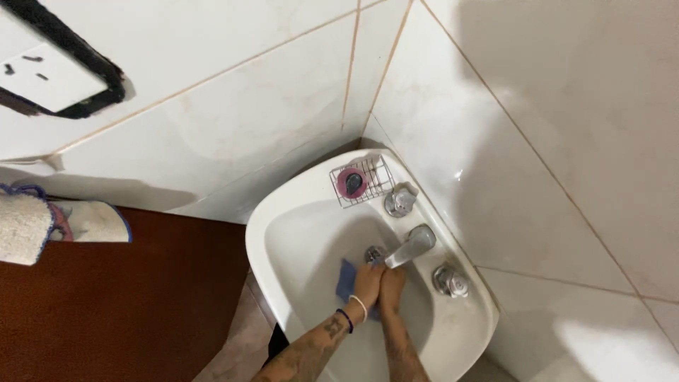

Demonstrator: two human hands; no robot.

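White glossy wall tiles (233, 120) on two sides, meeting in a corner above a white basin (283, 212); dark red-brown floor (120, 297) to the left, with a pale towel (25, 226) at the frame's left edge and a black-framed panel (53, 71) up on the wall.

Seen from the head camera, looking steeply down: left hand (367, 281) and right hand (391, 281) pressed side by side inside the bowl, just under the chrome spout (412, 245). Both resting on a blue cloth (346, 278), bunched against the basin wall beside the drain (374, 253). Fingers curled down onto the cloth, close together; cannot tell how firmly gripped. Bracelets (352, 313) round the left wrist, tattoos along both forearms.

Two chrome tap handles (399, 201) on the rim, either side of the spout. Small wire rack (362, 181) in the far corner of the rim, holding a pink round object (352, 183).
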